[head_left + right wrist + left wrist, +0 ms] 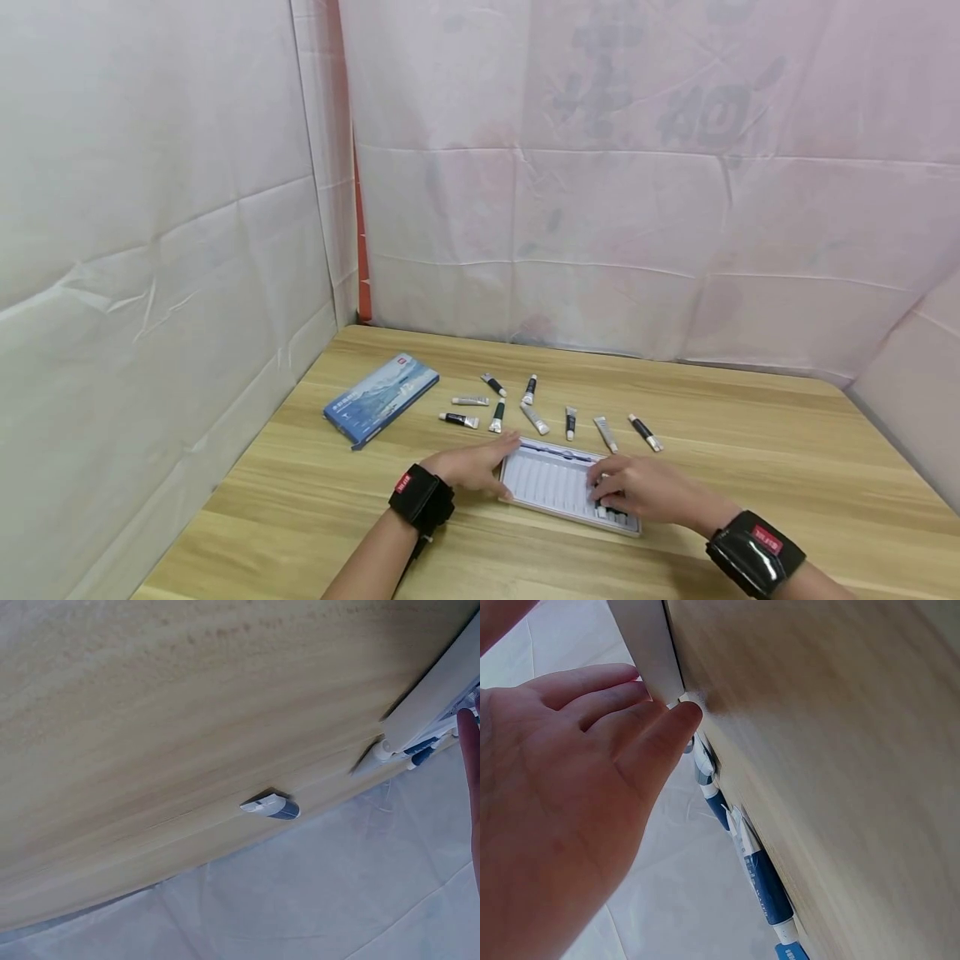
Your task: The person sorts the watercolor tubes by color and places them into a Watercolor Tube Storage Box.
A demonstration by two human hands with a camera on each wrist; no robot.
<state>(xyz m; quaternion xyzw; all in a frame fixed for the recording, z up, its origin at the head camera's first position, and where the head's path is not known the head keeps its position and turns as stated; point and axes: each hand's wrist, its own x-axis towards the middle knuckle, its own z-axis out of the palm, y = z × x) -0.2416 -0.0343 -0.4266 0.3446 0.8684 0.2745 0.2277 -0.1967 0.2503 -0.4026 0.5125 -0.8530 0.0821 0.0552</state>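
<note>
On one wooden table (pixel 240 537), one blue box (pixel 382 398) lay left of the left hand (pixel 472 467), whose thumb and fingers spread apart across one white tray's (pixel 542 482) end, nine loose tubes (pixel 571 423) beyond both hands' fingertips, and the right hand's (pixel 645 487) fingers bent, their grip unclear, over partly hidden tubes.

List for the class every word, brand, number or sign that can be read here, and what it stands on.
Nothing can be read with certainty.
Blue box: small lettering and a red mark, too small.
Left wrist strap: pale letters on a red patch, too small.
Right wrist strap: the same, too blurred.
Small tubes: label print, too blurred.
Backdrop sheet: faint, large character-like marks, illegible.
</note>
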